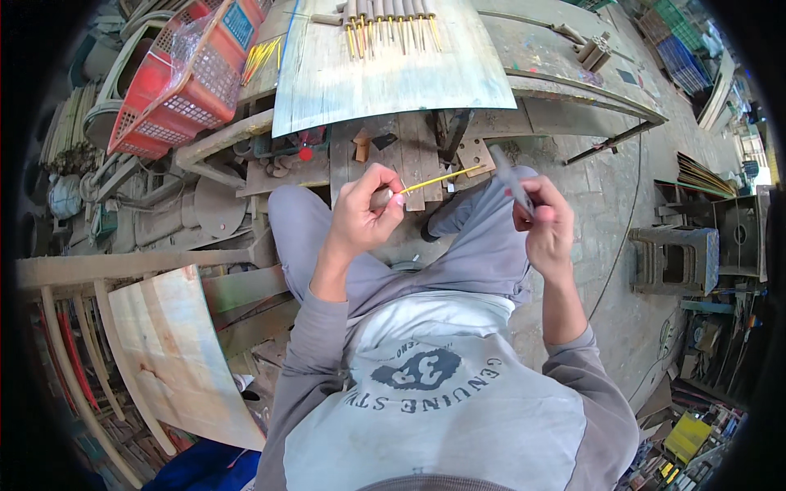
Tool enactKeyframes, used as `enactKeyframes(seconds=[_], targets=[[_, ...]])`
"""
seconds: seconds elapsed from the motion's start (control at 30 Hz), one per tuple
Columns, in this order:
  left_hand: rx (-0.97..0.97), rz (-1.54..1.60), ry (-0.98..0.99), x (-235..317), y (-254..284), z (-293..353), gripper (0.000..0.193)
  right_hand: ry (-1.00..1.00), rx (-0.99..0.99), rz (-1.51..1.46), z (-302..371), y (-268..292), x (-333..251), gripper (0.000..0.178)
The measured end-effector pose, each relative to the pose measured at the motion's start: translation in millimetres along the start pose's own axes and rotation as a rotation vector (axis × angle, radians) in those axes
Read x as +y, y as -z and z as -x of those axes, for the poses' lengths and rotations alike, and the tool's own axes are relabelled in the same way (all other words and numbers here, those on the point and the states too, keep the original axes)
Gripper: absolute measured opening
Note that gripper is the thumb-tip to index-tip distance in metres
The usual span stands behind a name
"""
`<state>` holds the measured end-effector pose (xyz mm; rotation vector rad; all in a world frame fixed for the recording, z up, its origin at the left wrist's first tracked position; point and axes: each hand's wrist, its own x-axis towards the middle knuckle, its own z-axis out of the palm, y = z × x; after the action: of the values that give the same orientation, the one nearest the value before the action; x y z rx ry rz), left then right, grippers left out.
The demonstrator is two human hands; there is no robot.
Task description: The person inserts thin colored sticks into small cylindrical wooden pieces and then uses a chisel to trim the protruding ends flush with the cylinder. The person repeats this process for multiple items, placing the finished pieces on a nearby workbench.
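Over my lap, my left hand is closed around a small grey-brown cylinder. From that cylinder a thin yellow stick points to the right. My right hand grips a flat grey tool, smeared by motion, so its exact kind does not show. The tool is near the stick's far end; whether they touch I cannot tell. Ahead of me, several similar grey-brown cylinders with yellow sticks lie in a row on a pale board.
A red plastic basket stands at the far left, beside a bundle of yellow sticks. A wooden bench extends to the right with a group of short cylinders. A stool stands on the right; another pale board leans at the left.
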<state>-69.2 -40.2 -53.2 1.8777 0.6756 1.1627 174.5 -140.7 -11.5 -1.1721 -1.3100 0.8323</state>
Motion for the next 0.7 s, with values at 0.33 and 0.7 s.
enactKeyframes(seconds=[0.33, 0.7], targets=[[-0.066, -0.072, -0.014, 6.9, 0.3, 5.0, 0.009, 0.221, 0.245, -0.069, -54.9, 20.8, 41.8, 0.037], [-0.052, -0.039, -0.042, 16.0, -7.6, 2.5, 0.01, 0.407, 0.085, 0.586, -62.2, -0.9, 1.9, 0.044]])
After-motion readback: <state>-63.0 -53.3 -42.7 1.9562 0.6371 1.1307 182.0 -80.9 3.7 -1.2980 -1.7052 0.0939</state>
